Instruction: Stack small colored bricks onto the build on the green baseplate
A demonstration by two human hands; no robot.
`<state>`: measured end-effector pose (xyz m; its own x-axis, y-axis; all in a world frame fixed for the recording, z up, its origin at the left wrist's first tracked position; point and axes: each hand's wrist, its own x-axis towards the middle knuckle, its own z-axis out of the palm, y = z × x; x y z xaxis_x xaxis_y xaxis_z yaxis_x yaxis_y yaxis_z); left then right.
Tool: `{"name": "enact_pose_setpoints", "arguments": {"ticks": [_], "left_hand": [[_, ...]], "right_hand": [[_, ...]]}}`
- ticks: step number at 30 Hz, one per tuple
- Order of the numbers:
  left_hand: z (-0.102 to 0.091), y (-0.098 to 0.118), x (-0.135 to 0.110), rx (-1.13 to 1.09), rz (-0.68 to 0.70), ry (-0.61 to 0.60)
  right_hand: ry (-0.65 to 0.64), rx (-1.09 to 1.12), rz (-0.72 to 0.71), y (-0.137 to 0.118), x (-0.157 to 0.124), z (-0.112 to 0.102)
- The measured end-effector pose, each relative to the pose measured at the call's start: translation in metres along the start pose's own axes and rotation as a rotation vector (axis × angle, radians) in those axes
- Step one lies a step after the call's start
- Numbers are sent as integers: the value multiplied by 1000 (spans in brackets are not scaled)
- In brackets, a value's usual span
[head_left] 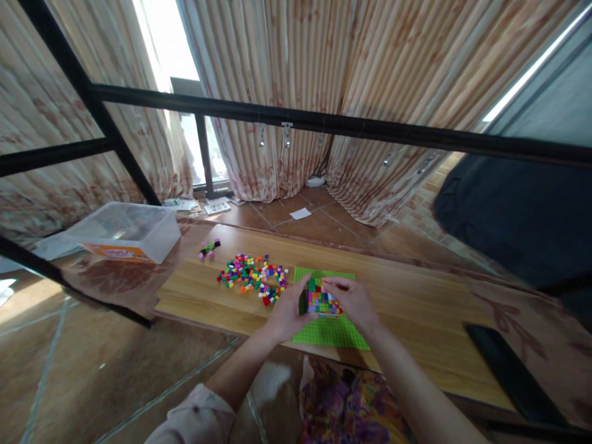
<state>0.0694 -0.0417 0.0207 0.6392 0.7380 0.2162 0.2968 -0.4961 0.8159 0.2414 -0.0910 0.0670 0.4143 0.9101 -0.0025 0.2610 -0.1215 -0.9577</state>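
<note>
A small block build (319,301) of many-coloured toy bricks is held above a green baseplate (319,333) on the wooden board. My left hand (290,306) grips its left side, thumb and fingers closed around a dark edge. At the upper right of the build, my right hand (354,302) has its fingers pinched together against the coloured bricks. Whether a loose brick sits between those fingertips is too small to make out. Left of the baseplate lies a pile of loose bricks (252,273) in mixed colours.
A little cluster of pink, green and black pieces (209,248) lies at the board's far left. Beyond it stands a clear plastic bin (157,237) with an orange label. A dark flat object (513,370) rests at the right end. A black metal rail (324,120) crosses in front of the curtains.
</note>
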Motion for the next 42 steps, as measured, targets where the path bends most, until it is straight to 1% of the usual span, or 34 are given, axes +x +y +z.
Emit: {"name": "enact_pose_setpoints", "arguments": {"ticks": [7, 11, 15, 19, 25, 28, 31, 40, 42], "left_hand": [[0, -1, -1, 9, 17, 2], [0, -1, -1, 18, 19, -4], [0, -2, -1, 26, 28, -14], [0, -3, -2, 31, 30, -14], [0, -2, -2, 28, 20, -5], [0, -1, -2, 32, 19, -8], [0, -1, -2, 37, 21, -8], [0, 0, -2, 41, 24, -8], [-1, 0, -2, 42, 17, -11]], "right_hand": [[-55, -220, -78, 2, 3, 0], [-18, -357, -138, 6, 3, 1], [26, -382, -139, 7, 2, 2], [41, -405, -153, 5, -2, 4], [67, -470, -212, 1, -6, 8], [79, -428, -230, 0, -8, 9], [67, -381, -225, 1, -8, 9], [80, -482, -177, 0, -6, 11], [89, -474, -168, -1, -7, 11]]}}
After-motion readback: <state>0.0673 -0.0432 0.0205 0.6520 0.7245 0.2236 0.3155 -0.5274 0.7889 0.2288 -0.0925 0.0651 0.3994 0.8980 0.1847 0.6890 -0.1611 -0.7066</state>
